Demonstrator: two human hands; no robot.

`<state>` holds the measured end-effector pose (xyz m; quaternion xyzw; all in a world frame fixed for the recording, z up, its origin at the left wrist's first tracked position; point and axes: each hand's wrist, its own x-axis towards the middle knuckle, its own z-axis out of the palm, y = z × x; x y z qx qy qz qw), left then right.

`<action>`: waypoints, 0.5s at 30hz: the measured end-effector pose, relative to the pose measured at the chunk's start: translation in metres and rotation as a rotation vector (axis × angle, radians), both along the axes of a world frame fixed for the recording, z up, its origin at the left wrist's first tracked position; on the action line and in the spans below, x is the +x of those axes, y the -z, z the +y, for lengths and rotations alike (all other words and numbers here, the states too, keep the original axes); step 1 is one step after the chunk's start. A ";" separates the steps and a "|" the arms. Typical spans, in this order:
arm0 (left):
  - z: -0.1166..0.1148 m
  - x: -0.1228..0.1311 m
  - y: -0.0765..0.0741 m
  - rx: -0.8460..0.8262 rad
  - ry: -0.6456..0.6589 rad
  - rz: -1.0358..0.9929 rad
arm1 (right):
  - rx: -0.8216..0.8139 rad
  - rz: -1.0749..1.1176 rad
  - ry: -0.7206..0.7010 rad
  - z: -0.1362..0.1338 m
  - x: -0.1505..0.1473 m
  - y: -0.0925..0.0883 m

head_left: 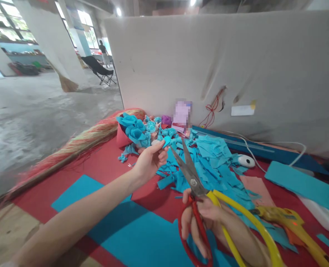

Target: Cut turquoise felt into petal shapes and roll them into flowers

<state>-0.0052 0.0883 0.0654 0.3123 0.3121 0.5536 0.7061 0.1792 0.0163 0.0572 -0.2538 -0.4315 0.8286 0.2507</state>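
Note:
My left hand (151, 161) pinches a small blue foam piece (167, 141) between thumb and fingers, held up over the table. My right hand (206, 218) grips a pair of scissors (192, 178) with one red and one yellow handle. The blades are spread apart and point up toward the blue piece, close to it but apart from it. Beneath both hands lies a heap of blue foam scraps (214, 159).
Finished blue foam flowers (135, 129) are piled at the back left. A yellow glue gun (289, 222) lies at the right, a white mouse (246, 161) behind it. Blue foam sheets (120, 222) cover the red table cloth. A grey partition (236, 66) stands behind. A broom (78, 142) lies at left.

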 end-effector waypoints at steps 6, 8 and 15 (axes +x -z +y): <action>-0.001 0.002 0.003 0.017 -0.031 0.031 | -0.006 0.017 -0.003 -0.002 0.000 0.001; -0.003 0.004 0.001 0.035 -0.034 0.053 | -0.002 0.016 -0.007 -0.001 0.001 0.001; -0.011 0.007 -0.002 0.154 -0.109 0.178 | 0.003 0.032 -0.028 0.003 0.000 0.005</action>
